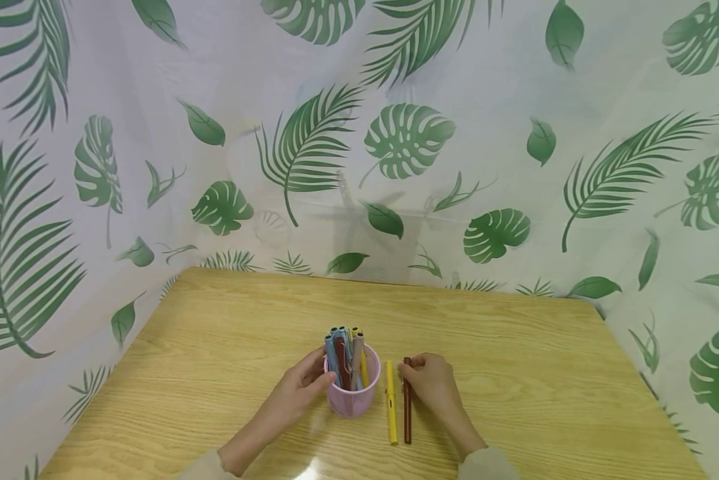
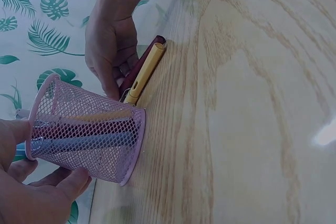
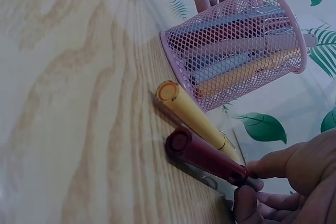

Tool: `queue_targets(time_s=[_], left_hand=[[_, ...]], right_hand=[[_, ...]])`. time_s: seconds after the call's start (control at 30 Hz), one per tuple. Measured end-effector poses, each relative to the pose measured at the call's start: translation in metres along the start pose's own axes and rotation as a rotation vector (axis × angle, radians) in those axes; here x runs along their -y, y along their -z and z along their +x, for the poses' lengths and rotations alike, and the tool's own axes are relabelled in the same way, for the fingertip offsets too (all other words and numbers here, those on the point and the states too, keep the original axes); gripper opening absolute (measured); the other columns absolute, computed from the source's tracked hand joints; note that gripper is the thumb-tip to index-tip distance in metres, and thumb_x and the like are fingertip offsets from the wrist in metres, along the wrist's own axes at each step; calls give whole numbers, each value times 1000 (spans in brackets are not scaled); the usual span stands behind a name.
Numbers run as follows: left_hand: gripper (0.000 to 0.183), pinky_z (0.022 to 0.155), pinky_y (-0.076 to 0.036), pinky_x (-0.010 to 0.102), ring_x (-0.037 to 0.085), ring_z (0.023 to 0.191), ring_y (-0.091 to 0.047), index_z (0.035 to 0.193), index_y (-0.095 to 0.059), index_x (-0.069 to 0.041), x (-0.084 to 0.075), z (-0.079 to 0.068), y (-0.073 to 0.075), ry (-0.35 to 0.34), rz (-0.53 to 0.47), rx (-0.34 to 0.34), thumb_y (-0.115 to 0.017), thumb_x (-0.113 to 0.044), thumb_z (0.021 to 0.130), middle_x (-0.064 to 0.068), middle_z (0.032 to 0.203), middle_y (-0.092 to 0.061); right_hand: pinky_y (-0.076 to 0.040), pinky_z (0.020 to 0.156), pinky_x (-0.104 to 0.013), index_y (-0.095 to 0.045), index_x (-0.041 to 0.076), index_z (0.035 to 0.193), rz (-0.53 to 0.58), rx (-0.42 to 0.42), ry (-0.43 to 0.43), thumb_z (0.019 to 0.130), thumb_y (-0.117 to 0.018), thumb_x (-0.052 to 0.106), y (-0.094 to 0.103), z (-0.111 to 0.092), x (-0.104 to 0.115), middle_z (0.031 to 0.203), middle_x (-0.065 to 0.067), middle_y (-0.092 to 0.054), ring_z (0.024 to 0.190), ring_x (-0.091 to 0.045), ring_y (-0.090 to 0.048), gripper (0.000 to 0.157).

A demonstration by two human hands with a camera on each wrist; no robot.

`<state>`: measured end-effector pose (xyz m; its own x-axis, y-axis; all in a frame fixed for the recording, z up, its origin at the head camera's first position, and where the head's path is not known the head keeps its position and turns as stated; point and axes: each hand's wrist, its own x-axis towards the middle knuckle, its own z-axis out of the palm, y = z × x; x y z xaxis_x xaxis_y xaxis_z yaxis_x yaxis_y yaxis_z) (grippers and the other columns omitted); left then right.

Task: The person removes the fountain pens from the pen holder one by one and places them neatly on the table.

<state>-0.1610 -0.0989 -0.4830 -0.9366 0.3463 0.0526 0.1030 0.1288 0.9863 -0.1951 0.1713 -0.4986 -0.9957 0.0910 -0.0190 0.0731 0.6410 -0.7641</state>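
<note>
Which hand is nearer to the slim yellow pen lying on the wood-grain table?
Right. The right hand pinches the slim dark red pen right beside the yellow pen; the left hand holds the round pink mesh cup on its side away from that pen.

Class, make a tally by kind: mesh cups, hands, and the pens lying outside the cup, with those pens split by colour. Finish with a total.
Pink mesh cup: 1
Left hand and right hand: 2
Yellow pen outside the cup: 1
Dark red pen outside the cup: 1
Total: 5
</note>
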Motion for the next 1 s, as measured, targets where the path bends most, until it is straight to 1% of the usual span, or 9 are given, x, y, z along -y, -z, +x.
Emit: queue_targets(time_s=[0.17, 0.33, 0.5, 0.6, 0.73, 0.87, 1.0], left_hand=[[59, 110, -48, 43, 40, 131, -55, 159, -36, -1, 0, 0, 0, 0, -5, 2, -59, -19, 107, 26, 141, -57], [60, 110, -48, 44, 40, 132, -55, 158, -36, -1, 1, -1, -1, 2, -10, 1, -59, -19, 107, 26, 141, -57], [60, 111, -47, 45, 40, 132, -55, 159, -36, -1, 0, -1, -1, 3, -13, 0, -60, -19, 107, 26, 141, -57], [60, 111, -46, 47, 40, 132, -55, 159, -36, -1, 0, -2, -1, 4, -9, -3, -60, -20, 107, 26, 141, -57], [60, 111, -46, 48, 40, 132, -55, 159, -36, -1, 0, -1, -1, 6, -1, -7, -60, -20, 106, 26, 141, -57], [60, 112, -46, 48, 40, 132, -55, 159, -36, -1, -1, -1, 0, 9, -2, -6, -60, -20, 107, 26, 141, -57], [60, 112, -45, 48, 40, 133, -54, 159, -36, -1, -1, 0, 0, 8, -4, -5, -60, -20, 107, 27, 142, -56]], right_hand=[[-61, 65, -36, -73, -10, 100, -18, -4, 15, 93, -75, 18, 1, -1, 1, 89, -15, -75, 79, -23, -70, 29], [-61, 65, -35, -73, -11, 102, -3, 1, 10, 94, -73, 14, 1, -3, 0, 90, -17, -75, 76, -22, -70, 27], [-63, 73, -41, -72, -10, 105, 13, -8, 33, 96, -70, 15, 0, -5, 0, 95, -20, -75, 88, -31, -74, 27], [-63, 76, -43, -73, -8, 105, 27, -26, 53, 97, -70, 15, 0, -5, 2, 95, -16, -75, 91, -31, -73, 25], [-62, 76, -39, -74, -6, 106, 52, -42, 72, 97, -68, 15, 0, -5, 7, 95, -12, -75, 88, -25, -72, 23], [-61, 71, -32, -74, -5, 110, 116, -27, 68, 98, -67, 15, 1, -7, 15, 97, -11, -75, 85, -21, -70, 23], [-58, 65, -26, -73, -4, 114, 194, 5, 67, 100, -67, 15, 2, -9, 24, 98, -11, -74, 83, -20, -68, 24]])
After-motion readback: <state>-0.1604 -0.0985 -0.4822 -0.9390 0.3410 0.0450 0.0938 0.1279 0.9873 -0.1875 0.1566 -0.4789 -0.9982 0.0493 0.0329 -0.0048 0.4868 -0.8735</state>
